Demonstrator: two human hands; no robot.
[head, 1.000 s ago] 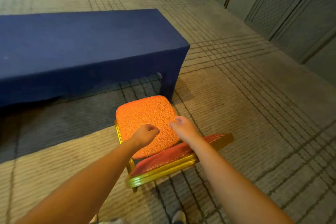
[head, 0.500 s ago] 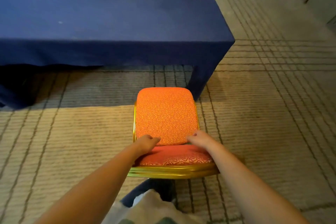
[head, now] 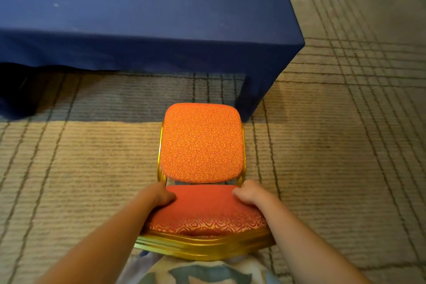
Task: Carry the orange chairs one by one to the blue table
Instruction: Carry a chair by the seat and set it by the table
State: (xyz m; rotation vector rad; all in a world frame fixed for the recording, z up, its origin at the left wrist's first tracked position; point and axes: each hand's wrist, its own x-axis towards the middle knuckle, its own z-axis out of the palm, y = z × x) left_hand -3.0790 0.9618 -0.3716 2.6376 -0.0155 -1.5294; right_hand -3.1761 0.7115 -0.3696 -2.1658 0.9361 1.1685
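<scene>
Legs of the orange padded gold-framed chair (head: 201,145) hidden behind its cushions; blue cloth-draped table (head: 138,7) cropped left and top.

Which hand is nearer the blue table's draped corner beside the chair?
Right. The right hand grips the orange chair on its right side, in line with the corner of the blue table; the left hand grips the left side, farther off.

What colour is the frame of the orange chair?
Gold. The frame shows best in the head view, along the near edge of the chair.
</scene>
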